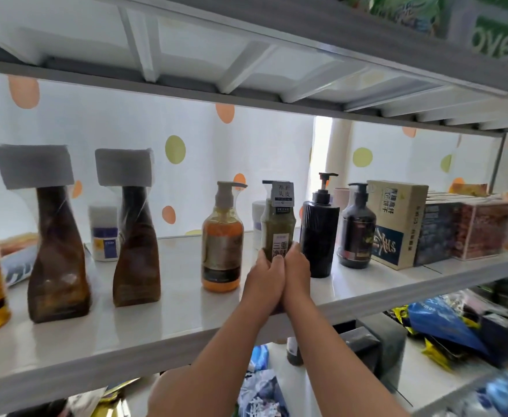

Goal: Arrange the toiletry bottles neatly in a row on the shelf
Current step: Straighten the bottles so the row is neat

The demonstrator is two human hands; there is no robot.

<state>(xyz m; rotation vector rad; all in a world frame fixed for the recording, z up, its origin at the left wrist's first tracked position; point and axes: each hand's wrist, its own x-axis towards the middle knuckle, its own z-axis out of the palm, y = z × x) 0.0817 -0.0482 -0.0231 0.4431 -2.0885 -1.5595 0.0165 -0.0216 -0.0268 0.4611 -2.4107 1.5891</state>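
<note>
Olive-green bottle [277, 224] upright between left grip [263, 277] and right grip [298, 269]

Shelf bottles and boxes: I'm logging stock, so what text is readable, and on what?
"养护头皮": tag atop the green bottle.
"三重" over "净味", partly hidden: its lower label.
"饼干": cream box.
"oveb", cut off: green sign.
Other labels are too blurred.

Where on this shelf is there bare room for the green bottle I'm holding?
The widest bare patch of shelf lies between the right brown twisted bottle and the orange pump bottle. The front strip is bare too. Crowded from the tall black pump bottle to the boxes.
</note>
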